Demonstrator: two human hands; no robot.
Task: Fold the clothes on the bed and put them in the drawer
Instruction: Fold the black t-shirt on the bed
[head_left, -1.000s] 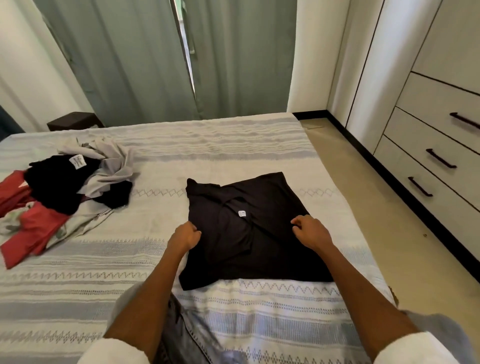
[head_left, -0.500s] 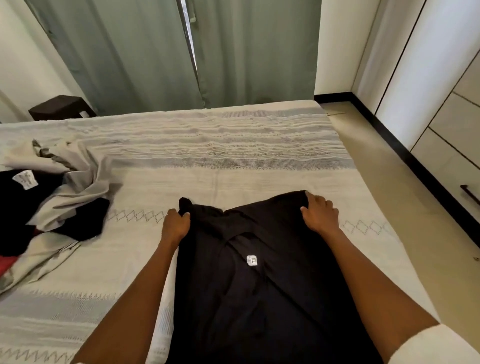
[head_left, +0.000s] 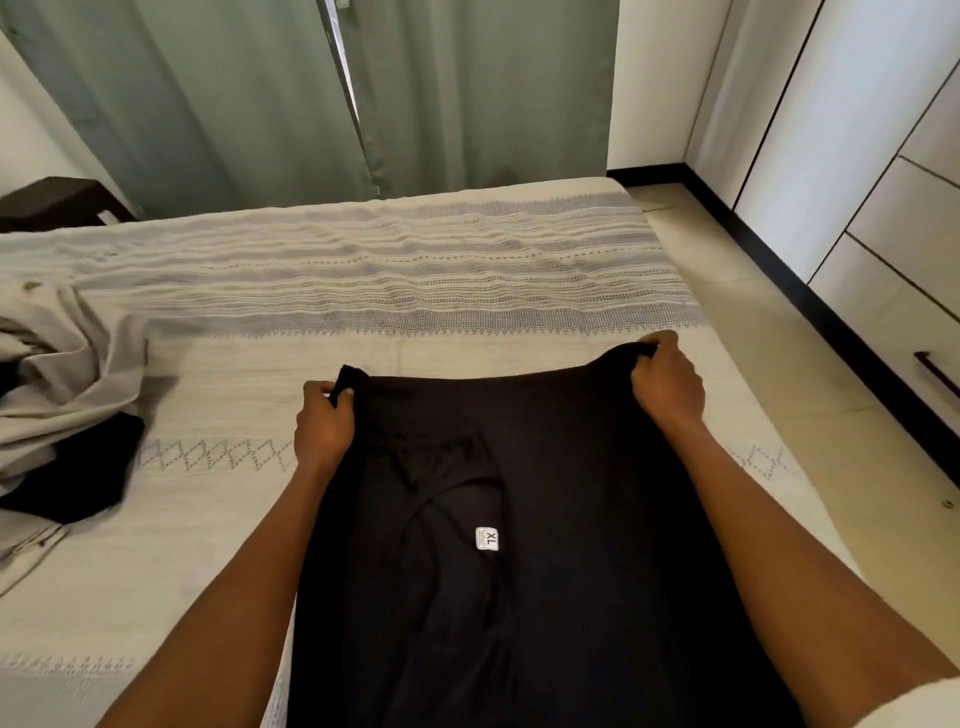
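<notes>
1. The black shirt (head_left: 545, 519) is smooth, matte cloth lying in a broad, roughly rectangular panel, with a small white label (head_left: 487, 538) reading XL near its middle.
2. It lies on the bed (head_left: 415, 291), whose cover is pale woven fabric with grey stitched bands and a row of diamond motifs.
3. At the left edge lies a rumpled heap of clothes (head_left: 67, 395), soft grey folds over a black piece.
4. The drawers (head_left: 914, 291) are flat white fronts on the right; one dark bar handle (head_left: 935, 371) shows, and the fronts sit flush, so no contents are visible.
5. The left hand (head_left: 322, 426) pinches the shirt's far left corner, fingers curled round the cloth.
6. The right hand (head_left: 667, 382) grips the far right corner the same way, knuckles up.
7. Both forearms run forward along the shirt's two sides.
8. Green curtains (head_left: 260, 93) hang in vertical pleats behind the bed.
</notes>
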